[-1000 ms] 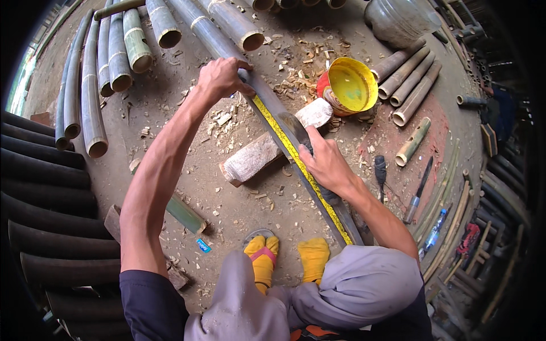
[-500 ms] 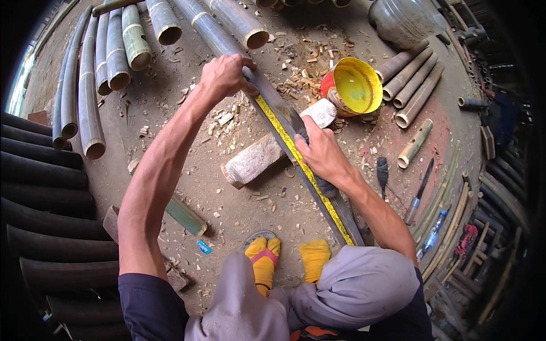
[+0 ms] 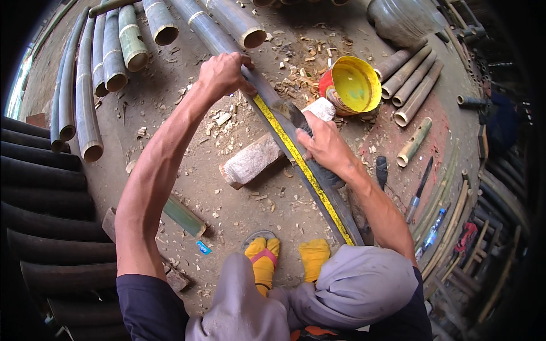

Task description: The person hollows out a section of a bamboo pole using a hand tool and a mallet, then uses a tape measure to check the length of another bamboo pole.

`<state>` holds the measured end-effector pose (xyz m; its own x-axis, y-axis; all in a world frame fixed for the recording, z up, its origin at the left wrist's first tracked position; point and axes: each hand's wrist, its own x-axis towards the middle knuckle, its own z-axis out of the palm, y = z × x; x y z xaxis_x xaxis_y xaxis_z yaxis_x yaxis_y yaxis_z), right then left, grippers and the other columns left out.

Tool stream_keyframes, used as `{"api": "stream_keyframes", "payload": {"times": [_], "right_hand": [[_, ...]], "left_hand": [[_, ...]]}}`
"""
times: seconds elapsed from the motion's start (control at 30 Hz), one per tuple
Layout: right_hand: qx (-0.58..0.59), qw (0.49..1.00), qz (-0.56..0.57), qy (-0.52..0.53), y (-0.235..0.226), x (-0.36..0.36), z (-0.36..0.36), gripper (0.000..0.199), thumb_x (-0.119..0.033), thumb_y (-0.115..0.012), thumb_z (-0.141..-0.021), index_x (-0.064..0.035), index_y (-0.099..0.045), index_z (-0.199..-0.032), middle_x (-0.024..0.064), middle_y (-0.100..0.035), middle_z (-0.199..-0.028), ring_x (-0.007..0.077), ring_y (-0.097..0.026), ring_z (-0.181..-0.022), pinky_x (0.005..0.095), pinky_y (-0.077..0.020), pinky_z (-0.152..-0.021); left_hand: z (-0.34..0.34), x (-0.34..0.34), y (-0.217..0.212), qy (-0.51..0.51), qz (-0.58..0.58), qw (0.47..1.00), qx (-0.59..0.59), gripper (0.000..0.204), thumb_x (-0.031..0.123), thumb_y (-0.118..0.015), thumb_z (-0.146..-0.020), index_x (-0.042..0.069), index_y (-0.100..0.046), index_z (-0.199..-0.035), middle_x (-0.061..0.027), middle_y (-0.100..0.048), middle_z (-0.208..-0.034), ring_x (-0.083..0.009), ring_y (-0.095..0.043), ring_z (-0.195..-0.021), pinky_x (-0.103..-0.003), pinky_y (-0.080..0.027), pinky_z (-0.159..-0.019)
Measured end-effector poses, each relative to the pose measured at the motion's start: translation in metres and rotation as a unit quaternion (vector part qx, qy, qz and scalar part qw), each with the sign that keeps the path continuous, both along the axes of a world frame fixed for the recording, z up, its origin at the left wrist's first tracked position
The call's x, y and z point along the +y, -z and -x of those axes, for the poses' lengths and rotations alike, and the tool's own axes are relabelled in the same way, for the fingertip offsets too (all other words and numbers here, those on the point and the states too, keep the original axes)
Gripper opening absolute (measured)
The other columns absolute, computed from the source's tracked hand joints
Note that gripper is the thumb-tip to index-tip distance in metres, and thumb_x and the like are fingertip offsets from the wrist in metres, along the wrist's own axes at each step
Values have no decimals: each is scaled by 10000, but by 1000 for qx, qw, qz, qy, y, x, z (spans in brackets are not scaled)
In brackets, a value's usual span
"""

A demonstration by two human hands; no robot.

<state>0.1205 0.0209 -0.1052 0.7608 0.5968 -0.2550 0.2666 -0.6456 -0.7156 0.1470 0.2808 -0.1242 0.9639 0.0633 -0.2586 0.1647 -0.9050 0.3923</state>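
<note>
A long dark bamboo pole [image 3: 207, 28] slants from the far left toward my right knee. Along its upper side lies a yellow measuring tape [image 3: 301, 162]. My left hand [image 3: 226, 74] is closed over the pole at the tape's far end. My right hand [image 3: 327, 145] is closed beside the tape, around a dark object [image 3: 294, 115] that shows at both sides of the fist; its kind cannot be made out. Under the pole, a pale wooden block [image 3: 256, 160] lies crosswise on the ground.
A red and yellow bucket [image 3: 367, 85] stands beyond the block, near cut bamboo tubes [image 3: 424, 91]. Further bamboo poles [image 3: 91, 113] lie at far left, dark curved pieces [image 3: 45, 193] at near left. At right are a knife [image 3: 420, 190] and plastic bottle [image 3: 433, 230]. Wood chips litter the ground.
My right hand has shifted slightly, and the dark object in it has turned a little. My left hand keeps its hold on the pole and tape.
</note>
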Motion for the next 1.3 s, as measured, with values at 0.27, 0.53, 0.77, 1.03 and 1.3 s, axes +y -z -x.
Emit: {"api": "stream_keyframes", "payload": {"times": [0.27, 0.53, 0.77, 1.03, 1.3], "right_hand": [[-105, 977, 85, 165, -9, -78, -13, 362, -76, -472, -865, 38, -454, -1208, 189, -612, -705, 266, -618, -592, 424, -519, -530], [-221, 975, 17, -11, 61, -79, -2, 649, 8, -655, -764, -53, -380, -1349, 246, -541, -1042, 409, -535, -930, 465, -435, -821], [-265, 964, -22, 29, 84, -91, 6, 514, -52, -692, -773, -37, -470, -1237, 198, -551, -994, 378, -535, -905, 459, -445, -800], [86, 989, 5, 118, 67, -132, 86, 480, -420, -472, -962, 22, -560, -1126, 192, -626, -934, 229, -594, -814, 354, -467, -765], [185, 978, 6, 97, 39, -161, 103, 705, -603, -387, -934, 71, -592, -939, 229, -603, -783, 199, -528, -745, 396, -441, -692]], "left_hand": [[-6, 0, 8, 4, -13, 1000, -12, 610, 343, -844, -577, 195, -667, -1141, -71, -713, -893, -202, -686, -713, -338, -550, -693], [-2, -3, 2, 1, 5, 1000, -18, 616, 325, -851, -575, 167, -669, -1141, -107, -707, -925, -212, -688, -716, -336, -543, -662], [-5, -7, 1, -26, 12, 999, 26, 626, 338, -848, -563, 227, -668, -1152, -121, -698, -935, -260, -681, -833, -369, -535, -753], [-5, -12, -5, -7, 6, 999, 31, 615, 310, -843, -598, 202, -655, -1173, -119, -704, -866, -239, -686, -765, -355, -540, -724], [9, 2, -11, 63, -15, 998, -28, 648, 415, -832, -637, 239, -622, -1224, -106, -714, -934, -207, -695, -826, -348, -559, -759]]}}
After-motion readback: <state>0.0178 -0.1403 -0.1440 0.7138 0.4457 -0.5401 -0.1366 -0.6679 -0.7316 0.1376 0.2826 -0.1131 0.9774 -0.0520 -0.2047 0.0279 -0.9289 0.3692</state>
